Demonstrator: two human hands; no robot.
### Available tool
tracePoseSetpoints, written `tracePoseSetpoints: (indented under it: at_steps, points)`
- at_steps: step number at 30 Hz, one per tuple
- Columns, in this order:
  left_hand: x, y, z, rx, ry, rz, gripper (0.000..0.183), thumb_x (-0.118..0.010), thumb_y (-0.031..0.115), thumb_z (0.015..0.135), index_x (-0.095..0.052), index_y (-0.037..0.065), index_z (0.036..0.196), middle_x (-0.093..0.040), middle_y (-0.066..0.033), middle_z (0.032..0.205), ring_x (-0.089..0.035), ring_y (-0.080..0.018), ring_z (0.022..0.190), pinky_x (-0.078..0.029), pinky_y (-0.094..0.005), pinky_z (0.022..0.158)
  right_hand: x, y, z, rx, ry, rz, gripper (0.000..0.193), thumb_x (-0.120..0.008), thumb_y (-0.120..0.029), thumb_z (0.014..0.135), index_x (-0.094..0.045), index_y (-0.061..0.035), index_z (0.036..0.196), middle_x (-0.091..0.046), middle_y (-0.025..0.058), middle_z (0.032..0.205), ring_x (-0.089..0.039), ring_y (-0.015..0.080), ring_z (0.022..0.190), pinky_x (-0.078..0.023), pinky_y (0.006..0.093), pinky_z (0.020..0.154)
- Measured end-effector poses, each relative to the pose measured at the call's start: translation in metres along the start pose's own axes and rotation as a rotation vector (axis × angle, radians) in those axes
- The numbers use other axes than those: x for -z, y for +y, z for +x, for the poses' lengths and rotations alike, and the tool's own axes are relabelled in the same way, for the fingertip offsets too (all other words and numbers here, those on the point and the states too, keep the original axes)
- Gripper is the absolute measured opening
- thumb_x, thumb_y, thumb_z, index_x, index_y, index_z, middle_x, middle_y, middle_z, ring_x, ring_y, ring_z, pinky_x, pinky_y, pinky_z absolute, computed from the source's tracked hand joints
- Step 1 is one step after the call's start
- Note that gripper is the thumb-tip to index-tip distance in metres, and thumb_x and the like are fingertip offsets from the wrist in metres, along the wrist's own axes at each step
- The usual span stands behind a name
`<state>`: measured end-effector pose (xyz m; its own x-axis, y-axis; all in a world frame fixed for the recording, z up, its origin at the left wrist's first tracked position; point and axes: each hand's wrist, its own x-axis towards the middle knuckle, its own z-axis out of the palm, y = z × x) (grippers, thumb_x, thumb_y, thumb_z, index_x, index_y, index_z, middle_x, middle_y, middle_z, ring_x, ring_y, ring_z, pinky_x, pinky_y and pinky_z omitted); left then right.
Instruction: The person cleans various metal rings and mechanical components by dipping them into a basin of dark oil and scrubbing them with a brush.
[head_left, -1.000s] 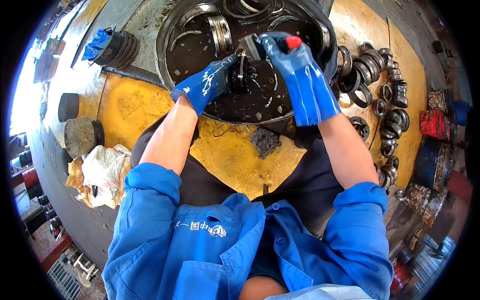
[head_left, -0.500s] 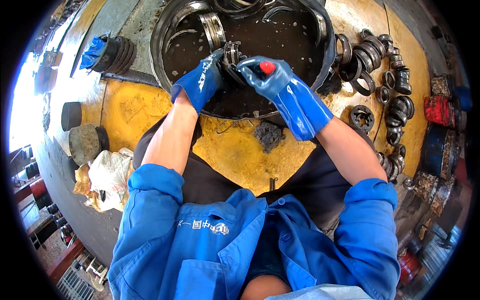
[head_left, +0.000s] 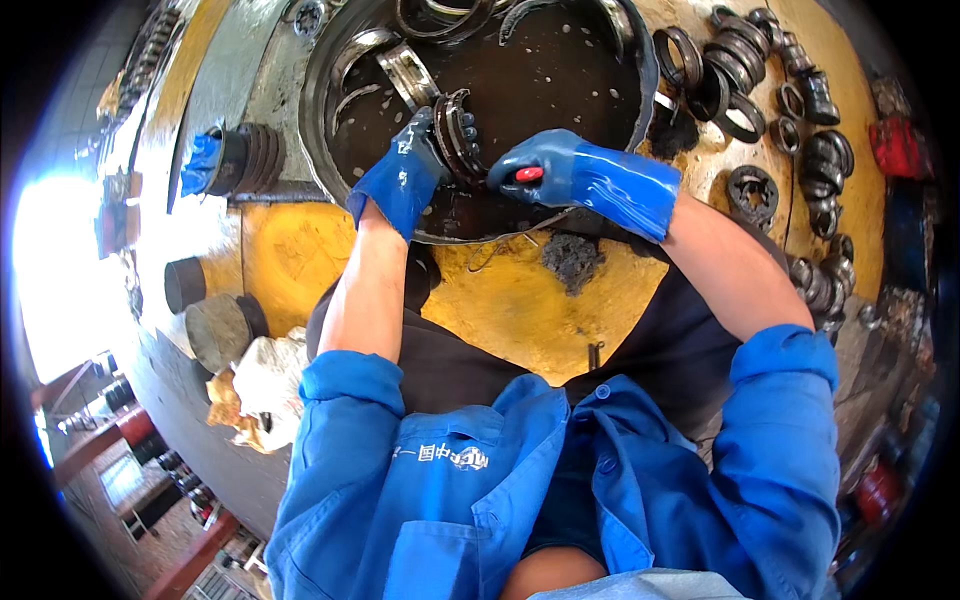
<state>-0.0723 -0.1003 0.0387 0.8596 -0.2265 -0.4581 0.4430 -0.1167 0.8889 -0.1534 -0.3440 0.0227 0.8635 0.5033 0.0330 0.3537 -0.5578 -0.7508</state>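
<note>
Right hand [head_left: 545,168] lowered beside metal ring [head_left: 456,135], from its upper right to lower right, blue cuff [head_left: 632,192] swung rightward

From my remote seat, the right hand [head_left: 540,170] hides all but a red bit of its tool [head_left: 529,174], the left hand [head_left: 410,168] covers part of the metal ring [head_left: 457,138], the top edge cuts off the basin [head_left: 312,120], and a red shape [head_left: 880,492] at lower right seems too blurred to name.

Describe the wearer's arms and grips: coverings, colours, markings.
Left grip and right grip: glossy blue gauntlet gloves, darker toward the tips, wide-cuffed. Pale patches on the left one may be print or glare. Forearms bare up to blue sleeves, rolled near the elbows.
</note>
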Motion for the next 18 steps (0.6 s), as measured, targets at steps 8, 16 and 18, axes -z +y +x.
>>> tracePoseSetpoints:
  at_steps: [8, 16, 18]
  points:
    - [-0.019, 0.008, 0.006, 0.131, -0.024, 0.000, 0.044, -0.051, 0.038, 0.109, -0.068, 0.002, 0.129, -0.073, -0.0089, 0.118, -0.062, -0.0219, 0.098, -0.048, -0.0307, 0.096, 0.010, 0.008, 0.005, -0.403, 0.147, 0.016, 0.019, -0.074, -0.027, 0.093, -0.077, -0.0188, 0.110, -0.078, 0.0091, 0.097, -0.075, 0.0280, 0.087, -0.060, 0.0391, 0.084]
    - [-0.018, -0.013, 0.024, -0.022, 0.028, 0.221, 0.045, -0.051, 0.039, 0.109, -0.069, 0.002, 0.127, -0.075, -0.0097, 0.110, -0.063, -0.0223, 0.094, -0.050, -0.0290, 0.091, -0.012, 0.025, 0.044, -0.765, 0.281, 0.445, 0.051, -0.068, -0.052, 0.088, -0.076, -0.0086, 0.114, -0.075, 0.0200, 0.107, -0.071, 0.0338, 0.102, -0.053, 0.0434, 0.092]
    - [-0.017, -0.018, 0.026, 0.108, -0.018, -0.072, 0.043, -0.051, 0.036, 0.109, -0.069, 0.001, 0.127, -0.075, -0.0099, 0.112, -0.064, -0.0197, 0.099, -0.050, -0.0293, 0.091, -0.020, 0.024, 0.048, -0.721, 0.205, 0.479, 0.057, -0.067, -0.055, 0.087, -0.075, -0.0054, 0.115, -0.074, 0.0227, 0.110, -0.069, 0.0384, 0.105, -0.052, 0.0444, 0.094]
